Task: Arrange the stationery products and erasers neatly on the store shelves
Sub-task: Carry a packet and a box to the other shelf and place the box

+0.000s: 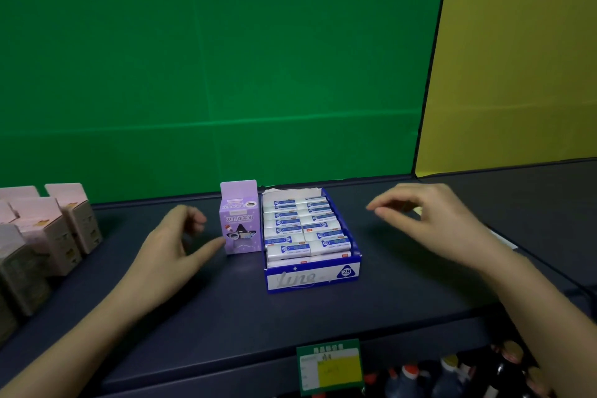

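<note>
**Eraser tray and purple box on a dark shelf**

Green backing panel (210,58) fills most of the far side, with a yellow panel (517,58) to its right, and a dark blue shelf (226,317) runs across in front of them. Near the middle of the shelf sits an open blue and white display box (311,278) marked 2B on its near wall, packed with white erasers (300,229) in blue-printed sleeves, lying in two columns. Just beside its left wall stands a small purple box (239,220), upright, with a tab at the top.

The left hand (171,242) is open and empty, fingers loosely curled, its thumb tip at or almost at the purple box's lower left corner. The right hand (433,220) hovers to the right of the eraser box, apart from it, open and holding nothing, fingers stretched toward the left.

At the far left of the shelf stand several pink and grey boxes (48,236) in a cluster. On the shelf's near edge hangs a green and yellow price tag (329,365); below it, at the lower right, dark bottles (452,378) with coloured caps show.
</note>
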Demonstrator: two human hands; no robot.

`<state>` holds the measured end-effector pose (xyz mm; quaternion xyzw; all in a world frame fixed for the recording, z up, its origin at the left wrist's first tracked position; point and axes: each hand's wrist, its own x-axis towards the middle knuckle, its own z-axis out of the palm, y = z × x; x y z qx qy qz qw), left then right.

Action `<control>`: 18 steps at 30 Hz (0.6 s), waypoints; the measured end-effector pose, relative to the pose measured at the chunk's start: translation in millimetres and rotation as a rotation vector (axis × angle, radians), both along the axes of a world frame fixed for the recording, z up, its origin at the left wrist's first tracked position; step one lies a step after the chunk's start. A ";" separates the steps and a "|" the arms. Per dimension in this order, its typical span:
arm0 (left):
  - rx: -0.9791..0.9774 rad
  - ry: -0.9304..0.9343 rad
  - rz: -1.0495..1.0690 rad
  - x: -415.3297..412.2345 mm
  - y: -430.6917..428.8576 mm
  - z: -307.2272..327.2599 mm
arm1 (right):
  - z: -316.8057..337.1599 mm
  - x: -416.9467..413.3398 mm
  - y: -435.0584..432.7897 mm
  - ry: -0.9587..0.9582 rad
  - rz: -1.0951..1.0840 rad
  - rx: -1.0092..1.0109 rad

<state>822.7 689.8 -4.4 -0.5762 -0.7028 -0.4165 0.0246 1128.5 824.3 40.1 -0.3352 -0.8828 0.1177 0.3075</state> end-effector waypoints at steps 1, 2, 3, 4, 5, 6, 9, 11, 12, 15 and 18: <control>0.004 -0.083 -0.018 0.3 5.1 3.3 | 3.1 8.7 3.1 0.038 -0.039 -0.005; -0.004 -0.161 -0.042 0.2 10.5 6.3 | 6.3 17.7 6.1 0.079 -0.081 -0.011; -0.023 -0.230 -0.077 0.5 15.9 8.6 | 9.2 27.2 9.8 0.121 -0.126 -0.021; -0.054 -0.294 -0.118 1.1 21.4 10.4 | 11.6 37.3 14.0 0.157 -0.178 -0.033; -0.086 -0.354 -0.162 1.1 26.6 11.4 | 13.6 47.8 19.1 0.179 -0.242 -0.047; -0.120 -0.411 -0.202 0.4 30.9 12.1 | 14.8 58.1 24.7 0.181 -0.315 -0.061; -0.185 -0.524 -0.293 -5.2 40.0 10.2 | 9.0 82.2 47.8 0.048 -0.530 -0.152; -0.185 -0.551 -0.327 -6.5 43.0 7.2 | -4.3 88.0 65.4 -0.139 -0.614 -0.270; -0.174 -0.574 -0.335 -5.4 43.6 5.8 | -13.2 88.6 73.4 -0.230 -0.629 -0.318; -0.138 -0.605 -0.331 -1.4 43.4 4.8 | -35.5 88.9 91.4 -0.353 -0.634 -0.361; -0.123 -0.577 -0.298 1.2 39.8 6.9 | -41.2 89.1 100.8 -0.391 -0.648 -0.375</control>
